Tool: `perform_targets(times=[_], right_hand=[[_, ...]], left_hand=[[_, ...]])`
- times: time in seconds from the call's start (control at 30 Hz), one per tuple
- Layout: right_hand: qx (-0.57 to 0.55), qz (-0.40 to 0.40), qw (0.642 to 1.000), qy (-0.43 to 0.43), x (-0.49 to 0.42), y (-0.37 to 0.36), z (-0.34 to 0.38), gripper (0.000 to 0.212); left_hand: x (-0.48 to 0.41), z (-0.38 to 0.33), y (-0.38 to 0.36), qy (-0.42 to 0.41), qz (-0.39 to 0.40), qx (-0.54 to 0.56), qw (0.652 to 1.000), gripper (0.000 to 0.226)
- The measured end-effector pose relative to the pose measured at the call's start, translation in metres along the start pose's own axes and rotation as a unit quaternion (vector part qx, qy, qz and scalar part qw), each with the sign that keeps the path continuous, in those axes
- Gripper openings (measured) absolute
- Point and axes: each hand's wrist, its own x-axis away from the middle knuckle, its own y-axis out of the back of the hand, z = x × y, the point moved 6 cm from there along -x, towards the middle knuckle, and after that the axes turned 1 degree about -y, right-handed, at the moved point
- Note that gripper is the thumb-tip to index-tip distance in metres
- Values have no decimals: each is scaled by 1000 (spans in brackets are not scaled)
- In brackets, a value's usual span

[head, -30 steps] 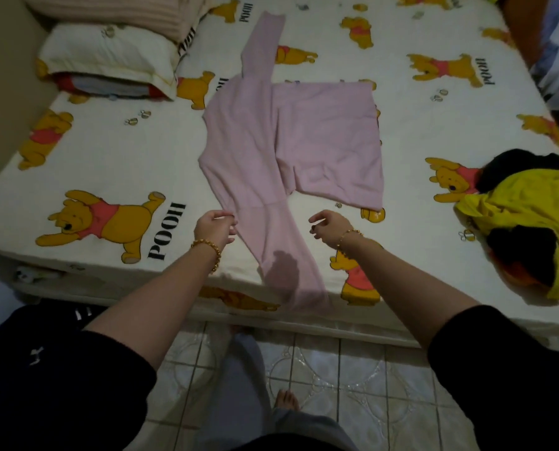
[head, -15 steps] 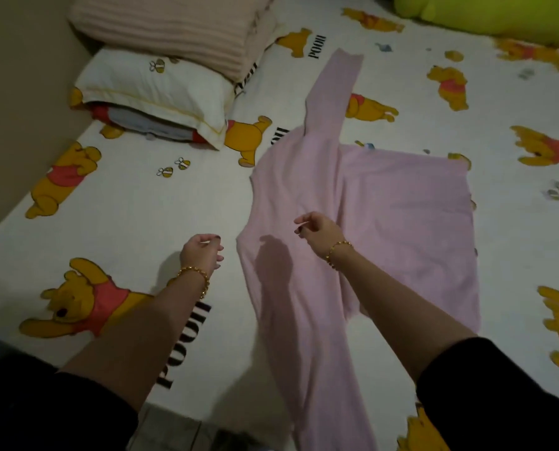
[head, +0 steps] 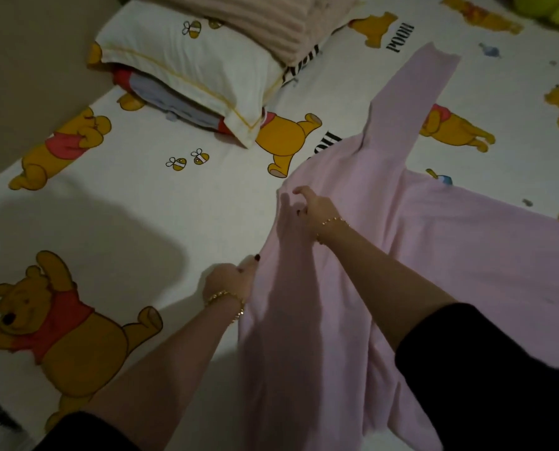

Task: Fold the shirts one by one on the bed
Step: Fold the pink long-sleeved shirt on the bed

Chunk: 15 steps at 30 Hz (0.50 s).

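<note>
Two hands work the frame-left edge of the pink shirt (head: 450, 255), mid-frame on the bed (head: 141, 196). The left hand (head: 231, 281) pinches that edge, and the right hand (head: 314, 208) is just above, fingers loosely curled (grip unclear). The shirt body spreads rightward from both.

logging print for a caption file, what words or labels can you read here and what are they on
"POOH": black capitals printed sideways on the bed sheet, top right beside a bear.
"OH": the end of a second such print on the sheet; the rest is under the pink shirt.
A third black print by the pillow is mostly covered and unreadable.
No readable print on the shirt.
</note>
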Motion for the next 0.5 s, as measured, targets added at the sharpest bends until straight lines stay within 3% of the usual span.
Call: perform_targets(times=[0.07,0.2,0.33,0.5], right_hand=[[54,32,998,12,-16,-6,6,67],[138,65,988,18,-40,-21,13,78],[184,38,982,3,-65,-25,21,56],[107,-66,991,45,-92,-8,64,29]], left_hand=[[2,-8,-3,-34,-61,-35,997,59],[4,0,7,-13,-166,130,977,41],[-6,9,25,-25,-197,186,962,39],[-42,16,68,-90,-220,121,964,40]])
